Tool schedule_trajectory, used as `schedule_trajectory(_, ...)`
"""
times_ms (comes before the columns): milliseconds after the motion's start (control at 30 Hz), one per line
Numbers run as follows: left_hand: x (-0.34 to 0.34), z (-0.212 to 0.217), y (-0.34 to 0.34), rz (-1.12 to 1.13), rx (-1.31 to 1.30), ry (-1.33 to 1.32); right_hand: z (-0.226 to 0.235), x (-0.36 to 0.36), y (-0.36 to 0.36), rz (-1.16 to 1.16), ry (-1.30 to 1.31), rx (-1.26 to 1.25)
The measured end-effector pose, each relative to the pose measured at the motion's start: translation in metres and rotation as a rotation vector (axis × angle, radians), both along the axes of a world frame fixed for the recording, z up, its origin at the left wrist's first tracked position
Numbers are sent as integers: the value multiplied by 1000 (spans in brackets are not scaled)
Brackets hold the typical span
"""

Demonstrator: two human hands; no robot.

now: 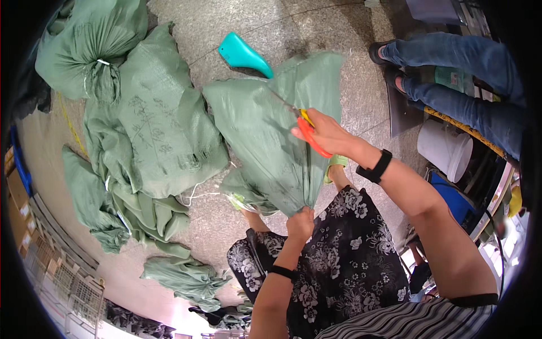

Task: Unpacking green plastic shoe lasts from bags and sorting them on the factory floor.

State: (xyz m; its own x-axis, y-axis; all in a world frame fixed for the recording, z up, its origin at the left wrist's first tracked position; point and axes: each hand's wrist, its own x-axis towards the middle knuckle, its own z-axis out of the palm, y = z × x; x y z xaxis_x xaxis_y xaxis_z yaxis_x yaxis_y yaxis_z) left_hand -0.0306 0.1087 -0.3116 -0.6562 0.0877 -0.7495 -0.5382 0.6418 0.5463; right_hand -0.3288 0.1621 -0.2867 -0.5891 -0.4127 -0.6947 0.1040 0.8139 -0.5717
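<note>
A green woven sack (257, 127) lies in front of me, its gathered end pulled toward my lap. My left hand (300, 224) is closed round that gathered end. Above the sack, my right hand (324, 134) grips a pair of scissors (309, 137) with orange and yellow handles. The blades point up and to the left over the sack; whether they touch it I cannot tell. Just beyond the sack's far edge a teal shoe last (244, 53) lies on the floor.
Several stuffed green sacks (164, 118) crowd the left, one tied with a white band. White string (197, 193) trails between them and me. A person in jeans (457, 56) stands at the far right, near a white bucket (443, 148). Wire cages (68, 277) are at lower left.
</note>
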Motion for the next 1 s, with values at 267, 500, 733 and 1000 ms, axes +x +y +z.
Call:
schedule_trajectory(267,15,17,31,98,75,-46,-53,87,42,165,-165,139)
schedule_trajectory(500,22,44,25,294,-7,-99,13,85,47,274,-396,144)
schedule_trajectory(733,6,41,-3,700,-79,305,50,51,97,441,-779,129)
schedule_trajectory(1000,4,44,2,537,-224,442,77,39,67,479,-993,209)
